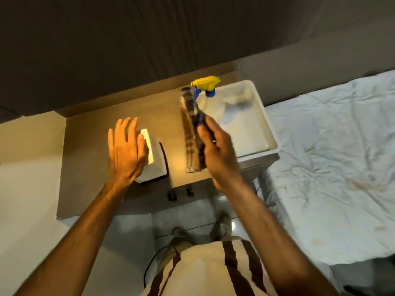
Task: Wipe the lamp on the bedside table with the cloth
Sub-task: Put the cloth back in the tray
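A: Nearest the lens is the person's own torso in a pale shirt with dark stripes (205, 272), both bare forearms reaching out from it.

B: And the left hand (126, 150)?

A: Spread flat, fingers (128, 129) released and holding nothing. It hovers over the left side of the lamp (152, 157), a small white lit shade on a dark base. Whether the palm touches the shade I cannot tell.

B: Where does the lamp stand?

A: On the wooden counter (89, 146), toward its left front part, glowing warm onto the wood.

B: The right hand (215, 148)?

A: Its fingers are clenched around the cloth (192, 129), a dark checked strip, blurred, stretching away from the hand toward the back of the counter. It sits just right of the lamp, apart from it.

B: Anything else up there?

A: A white tray (269, 133) on the counter's right end, with a spray bottle (208, 97) in it, yellow and blue trigger head. A bed (331, 157) with a wrinkled white sheet lies to the right.
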The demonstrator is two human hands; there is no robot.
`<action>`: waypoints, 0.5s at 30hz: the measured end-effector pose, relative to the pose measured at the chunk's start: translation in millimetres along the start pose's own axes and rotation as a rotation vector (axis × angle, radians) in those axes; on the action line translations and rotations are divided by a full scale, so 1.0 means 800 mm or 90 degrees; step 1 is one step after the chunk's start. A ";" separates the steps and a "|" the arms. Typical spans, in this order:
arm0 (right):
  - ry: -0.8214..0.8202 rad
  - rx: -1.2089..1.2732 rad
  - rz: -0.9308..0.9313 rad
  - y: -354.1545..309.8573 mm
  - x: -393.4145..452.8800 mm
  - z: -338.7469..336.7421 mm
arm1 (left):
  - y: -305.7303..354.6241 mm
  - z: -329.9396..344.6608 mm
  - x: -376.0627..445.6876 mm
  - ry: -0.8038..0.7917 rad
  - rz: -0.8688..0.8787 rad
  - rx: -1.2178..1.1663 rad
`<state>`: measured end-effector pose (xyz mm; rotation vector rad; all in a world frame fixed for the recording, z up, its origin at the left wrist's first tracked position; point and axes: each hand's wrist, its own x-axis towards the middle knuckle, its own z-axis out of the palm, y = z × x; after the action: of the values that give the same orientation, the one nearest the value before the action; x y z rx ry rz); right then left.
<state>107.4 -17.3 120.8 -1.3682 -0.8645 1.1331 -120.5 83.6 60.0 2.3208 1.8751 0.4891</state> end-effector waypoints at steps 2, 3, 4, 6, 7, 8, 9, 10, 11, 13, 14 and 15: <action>0.120 -0.251 -0.138 -0.008 0.018 -0.065 | 0.012 0.001 -0.011 0.109 0.061 0.021; 0.154 -0.361 -0.178 -0.007 0.031 -0.092 | 0.022 0.005 -0.016 0.152 0.108 0.012; 0.157 -0.465 -0.186 0.000 0.047 -0.114 | 0.037 0.015 -0.019 0.175 0.158 -0.019; 0.104 -0.666 -0.111 0.028 0.080 -0.142 | 0.075 0.041 -0.026 0.123 0.234 -0.094; 0.058 -0.748 -0.049 0.044 0.093 -0.148 | 0.095 0.055 -0.028 0.066 0.246 -0.120; 0.002 -0.810 0.014 0.060 0.103 -0.150 | 0.111 0.071 -0.030 0.010 0.235 -0.139; -0.059 -0.858 0.068 0.074 0.108 -0.149 | 0.123 0.085 -0.030 -0.036 0.196 -0.162; -0.106 -0.890 0.105 0.088 0.110 -0.147 | 0.129 0.098 -0.028 -0.072 0.127 -0.192; -0.126 -0.907 0.115 0.099 0.110 -0.149 | 0.131 0.112 -0.026 -0.098 0.051 -0.214; -0.094 -0.894 0.090 0.109 0.111 -0.155 | 0.124 0.138 -0.025 -0.147 -0.064 -0.169; -0.070 -0.890 0.068 0.110 0.111 -0.159 | 0.120 0.151 -0.029 -0.171 -0.083 -0.114; -0.058 -0.887 0.058 0.109 0.111 -0.163 | 0.117 0.161 -0.035 -0.195 -0.083 -0.062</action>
<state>247.1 18.8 12.5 -2.4598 -1.8206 0.5592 2.8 49.2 -38.6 2.0593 1.7969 0.1917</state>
